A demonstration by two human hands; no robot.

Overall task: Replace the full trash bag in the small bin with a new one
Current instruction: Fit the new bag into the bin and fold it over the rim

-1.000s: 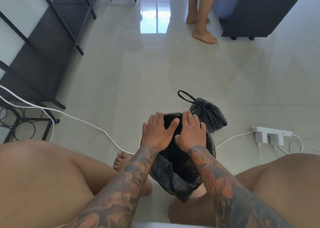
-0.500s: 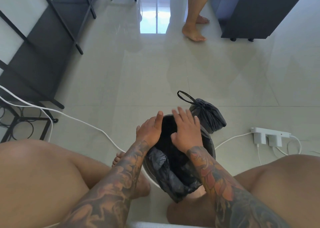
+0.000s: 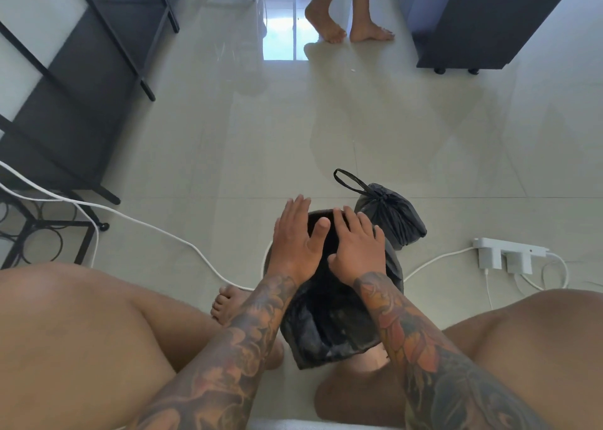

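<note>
Low in the middle of the frame, the small bin (image 3: 329,299) stands on the tiled floor (image 3: 244,142) between the seated person's knees, lined with a new black bag (image 3: 326,335) whose loose edge spills over the near rim and hangs down in folds.

Both hands lie over the far side of the bin's mouth. The left hand (image 3: 298,239) is flat, fingers straight and close together pointing toward the top of the frame, thumb spread toward the right hand and resting on the black plastic at the rim. The right hand (image 3: 357,250) sits just beside it, fingers straight and slightly fanned, palm down on the bag over the rim. Neither hand curls around or pinches anything — they press or rest on the liner.

The full trash bag (image 3: 391,217), tied shut with its loop handle sticking up, sits on the floor just beyond the bin, right of center, touching or nearly touching it.

At right a white power strip (image 3: 509,255) lies with its white cable (image 3: 430,263). Black metal shelving (image 3: 81,80) fills the upper left, and at the top another person's bare feet (image 3: 349,30) stand beside a dark cabinet (image 3: 483,18).
</note>
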